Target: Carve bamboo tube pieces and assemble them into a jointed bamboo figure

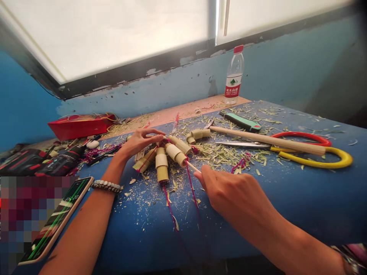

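Bamboo pieces, corded, with two hands

Bamboo pieces: a fanned group, some sleeved with wider rings, lying at the middle of the blue worktop. Magenta cord runs from two lower ends toward the near edge.

Left hand: fingers bent over the group's upper ends, touching; whether pinching or only resting, cannot tell. Bracelets at the wrist.

Right hand: closed on a thin pale stick, its tip at the lower end of the rightmost corded piece.

Beyond the group: a smaller bamboo cluster, lying beside the far end of a wooden rod.

To the right: scissors, red and yellow handles, the rod lying across them; mint-and-black tool behind.

Far side: bottle, red cap, upright near the wall.

To the left: red box; black-and-red drill; phone, lit screen, beside the left forearm.

Throughout: green shavings, scattered.
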`<action>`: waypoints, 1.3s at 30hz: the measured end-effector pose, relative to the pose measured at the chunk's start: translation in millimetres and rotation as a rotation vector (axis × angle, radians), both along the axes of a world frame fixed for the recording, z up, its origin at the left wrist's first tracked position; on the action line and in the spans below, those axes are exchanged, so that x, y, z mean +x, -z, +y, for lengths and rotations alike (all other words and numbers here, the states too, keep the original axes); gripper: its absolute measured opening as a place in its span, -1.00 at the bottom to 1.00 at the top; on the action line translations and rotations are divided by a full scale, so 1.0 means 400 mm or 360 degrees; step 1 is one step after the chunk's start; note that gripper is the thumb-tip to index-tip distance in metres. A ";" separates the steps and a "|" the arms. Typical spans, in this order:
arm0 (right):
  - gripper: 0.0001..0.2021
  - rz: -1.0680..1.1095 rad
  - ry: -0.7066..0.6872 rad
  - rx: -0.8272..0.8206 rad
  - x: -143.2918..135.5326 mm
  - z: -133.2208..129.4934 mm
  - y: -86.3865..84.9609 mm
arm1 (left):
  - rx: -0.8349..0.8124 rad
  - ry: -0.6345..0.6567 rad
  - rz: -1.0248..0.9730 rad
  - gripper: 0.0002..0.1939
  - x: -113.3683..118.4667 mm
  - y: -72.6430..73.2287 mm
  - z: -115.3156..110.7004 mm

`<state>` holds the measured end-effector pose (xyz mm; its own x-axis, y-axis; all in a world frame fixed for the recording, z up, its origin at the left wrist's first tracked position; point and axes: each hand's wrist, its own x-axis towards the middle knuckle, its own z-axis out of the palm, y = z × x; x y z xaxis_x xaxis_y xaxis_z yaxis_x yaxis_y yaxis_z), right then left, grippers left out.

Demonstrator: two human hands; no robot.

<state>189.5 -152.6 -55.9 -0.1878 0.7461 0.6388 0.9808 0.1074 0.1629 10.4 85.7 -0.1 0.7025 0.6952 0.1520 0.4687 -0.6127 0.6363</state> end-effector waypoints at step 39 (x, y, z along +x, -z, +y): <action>-0.79 0.0336 -0.0589 -0.0949 0.067 0.053 -0.048 | 0.0144 -0.0227 0.0184 -0.59 -0.007 0.054 0.063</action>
<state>216.2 -131.2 -36.8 -0.4128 0.8898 0.1946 0.8672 0.4493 -0.2148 7.7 110.9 -21.7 0.6141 0.7762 0.1424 0.6215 -0.5869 0.5189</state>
